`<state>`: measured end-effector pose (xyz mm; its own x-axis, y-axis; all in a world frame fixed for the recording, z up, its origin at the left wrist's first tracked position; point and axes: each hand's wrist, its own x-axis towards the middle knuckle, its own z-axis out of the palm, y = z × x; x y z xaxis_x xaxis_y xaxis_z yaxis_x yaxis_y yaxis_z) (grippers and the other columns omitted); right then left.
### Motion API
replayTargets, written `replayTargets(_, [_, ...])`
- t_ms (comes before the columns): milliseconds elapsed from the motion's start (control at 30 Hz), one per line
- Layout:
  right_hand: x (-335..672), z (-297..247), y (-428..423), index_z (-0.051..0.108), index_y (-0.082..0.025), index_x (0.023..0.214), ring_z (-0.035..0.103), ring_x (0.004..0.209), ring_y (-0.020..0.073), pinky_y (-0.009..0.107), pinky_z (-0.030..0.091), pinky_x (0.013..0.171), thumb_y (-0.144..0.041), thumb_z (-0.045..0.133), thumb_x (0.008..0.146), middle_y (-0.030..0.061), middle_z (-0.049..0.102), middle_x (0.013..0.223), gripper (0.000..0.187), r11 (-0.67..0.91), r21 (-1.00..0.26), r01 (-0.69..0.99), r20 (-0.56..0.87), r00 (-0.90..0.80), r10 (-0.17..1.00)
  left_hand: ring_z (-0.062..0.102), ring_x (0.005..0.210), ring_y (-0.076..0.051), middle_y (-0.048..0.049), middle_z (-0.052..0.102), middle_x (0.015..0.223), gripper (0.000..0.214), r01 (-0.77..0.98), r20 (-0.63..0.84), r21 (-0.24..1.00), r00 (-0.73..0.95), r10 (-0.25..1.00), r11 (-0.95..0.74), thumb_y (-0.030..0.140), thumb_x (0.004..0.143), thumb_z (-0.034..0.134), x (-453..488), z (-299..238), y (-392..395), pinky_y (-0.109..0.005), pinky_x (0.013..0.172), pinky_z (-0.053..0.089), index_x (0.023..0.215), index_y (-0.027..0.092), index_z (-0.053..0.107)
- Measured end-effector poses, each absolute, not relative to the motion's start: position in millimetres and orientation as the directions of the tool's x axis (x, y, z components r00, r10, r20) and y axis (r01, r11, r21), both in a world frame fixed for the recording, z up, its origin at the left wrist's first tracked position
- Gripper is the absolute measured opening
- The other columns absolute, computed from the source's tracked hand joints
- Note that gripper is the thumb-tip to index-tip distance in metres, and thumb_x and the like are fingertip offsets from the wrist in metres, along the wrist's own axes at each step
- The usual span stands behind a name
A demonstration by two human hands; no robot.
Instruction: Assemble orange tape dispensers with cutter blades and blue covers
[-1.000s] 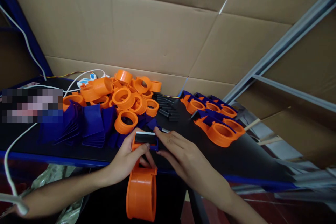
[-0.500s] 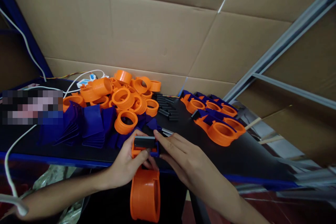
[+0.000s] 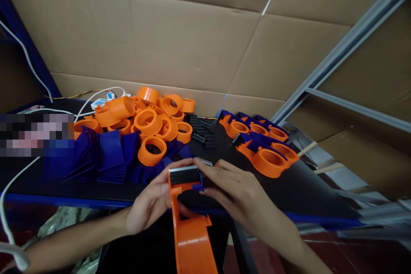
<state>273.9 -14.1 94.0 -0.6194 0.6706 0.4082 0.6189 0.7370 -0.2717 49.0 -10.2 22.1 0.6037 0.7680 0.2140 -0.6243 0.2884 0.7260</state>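
An orange tape dispenser (image 3: 192, 239) with a serrated metal blade and a black block (image 3: 184, 175) at its head is between my hands, over the table's front edge. My left hand (image 3: 150, 199) is closed around the left side of the head, its fingers partly behind it. From the right, my right hand (image 3: 239, 186) pinches the dark blue side piece (image 3: 201, 182) with its fingertips. The drum of the dispenser hangs below, cut off by the bottom of the view.
A pile of orange dispenser bodies (image 3: 147, 120) lies at the back, with stacked blue plates (image 3: 111, 150) before it. Black blocks (image 3: 203, 128) are behind my hands. Several orange-and-blue dispensers (image 3: 269, 160) stand at the right. White cables (image 3: 6, 205) run on the left.
The dispenser has turned and dropped a little, its drum now lower and further right. My left thumb has moved off the black block. My right hand stays at the blue side.
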Motion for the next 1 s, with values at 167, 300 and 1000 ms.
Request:
replayTargets(167, [287, 105, -13, 0.051, -0.032, 0.149, 0.066, 0.115, 0.0204, 0.034, 0.053, 0.099, -0.032, 0.063, 0.099, 0.0059, 0.069, 0.131, 0.051, 0.687, -0.410, 0.600, 0.393, -0.564, 0.727, 0.061, 0.126, -0.038, -0.0155, 0.064, 0.140, 0.051, -0.684, 0.269, 0.642, 0.625, 0.733, 0.347, 0.037, 0.090, 0.070, 52, 23, -2, -0.062, 0.096, 0.055, 0.138, 0.023, 0.061])
replayTargets(300, [291, 109, -26, 0.058, -0.031, 0.142, 0.068, 0.105, 0.0213, 0.033, 0.056, 0.091, -0.044, 0.062, 0.097, 0.0081, 0.069, 0.128, 0.048, 0.490, -0.693, 0.529, 0.245, -0.466, 0.850, 0.064, 0.122, -0.031, -0.0118, 0.071, 0.130, 0.042, -0.741, 0.283, 0.633, 0.492, 0.823, 0.226, 0.036, 0.086, 0.076, 49, 18, -2, -0.057, 0.111, 0.044, 0.125, 0.022, 0.072])
replayTargets(1000, [290, 63, -23, 0.063, -0.024, 0.133, 0.060, 0.126, 0.0264, 0.044, 0.039, 0.111, -0.049, 0.072, 0.088, 0.0142, 0.066, 0.133, 0.052, -0.338, -0.941, 0.008, -0.277, -0.587, 0.760, 0.040, 0.147, -0.037, -0.0117, 0.055, 0.152, 0.056, -0.761, 0.342, 0.610, 0.505, 0.792, 0.222, 0.031, 0.085, 0.076, 44, 32, 6, -0.062, 0.119, 0.034, 0.139, 0.025, 0.063])
